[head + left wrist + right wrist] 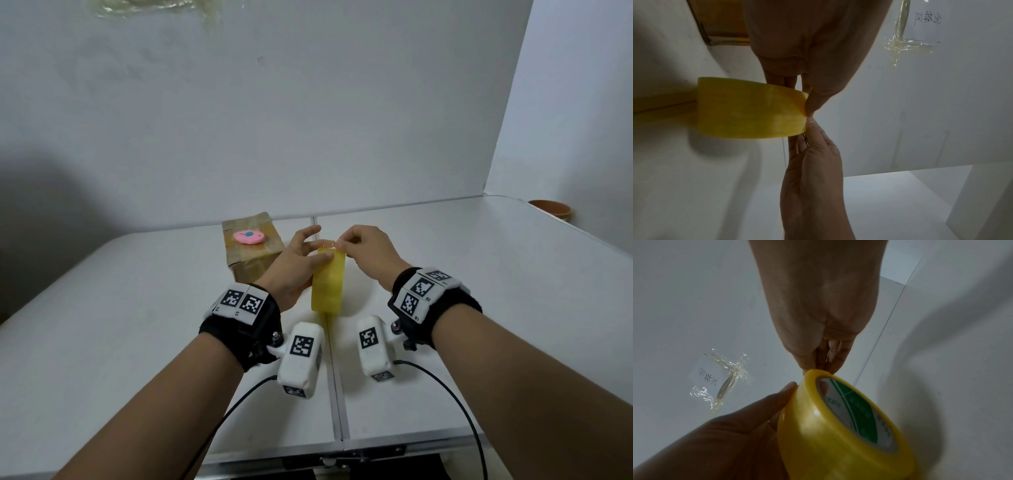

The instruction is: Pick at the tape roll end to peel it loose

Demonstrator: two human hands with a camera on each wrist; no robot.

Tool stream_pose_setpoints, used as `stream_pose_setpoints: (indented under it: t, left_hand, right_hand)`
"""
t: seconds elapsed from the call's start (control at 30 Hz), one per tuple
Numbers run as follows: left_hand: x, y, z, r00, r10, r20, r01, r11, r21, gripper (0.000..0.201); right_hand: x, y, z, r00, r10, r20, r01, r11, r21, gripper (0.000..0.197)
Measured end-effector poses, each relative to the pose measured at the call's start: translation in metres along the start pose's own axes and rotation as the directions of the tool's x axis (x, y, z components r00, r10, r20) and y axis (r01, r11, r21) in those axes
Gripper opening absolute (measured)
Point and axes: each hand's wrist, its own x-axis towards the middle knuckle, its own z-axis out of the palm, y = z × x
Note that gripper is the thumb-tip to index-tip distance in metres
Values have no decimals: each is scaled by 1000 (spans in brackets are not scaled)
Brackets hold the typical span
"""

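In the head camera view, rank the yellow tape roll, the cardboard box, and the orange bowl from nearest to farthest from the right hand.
1. Yellow tape roll: pinched at its top edge by the right hand.
2. Cardboard box: across to the left, beyond the left hand.
3. Orange bowl: far right, past the table's edge.

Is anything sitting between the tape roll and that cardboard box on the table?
Nothing visible besides the left hand, which grips the tape roll on the side facing the cardboard box. The right hand pinches the roll's top edge. A pink object lies on the box top.
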Motion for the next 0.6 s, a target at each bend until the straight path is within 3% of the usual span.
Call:
stream_pose_setpoints:
  t: [0.17,0.6]
  left_hand:
    - [-1,-2,-1,1000,-2,-22,2,1000,10,61]
    - [2,-4,-5,998,-37,-47,38,999,25,55]
  right_hand:
    - [-1,-2,0,999,-29,15,29,999,-17,14]
    - [-8,-16,-5,992,-85,90,85,996,-2,7]
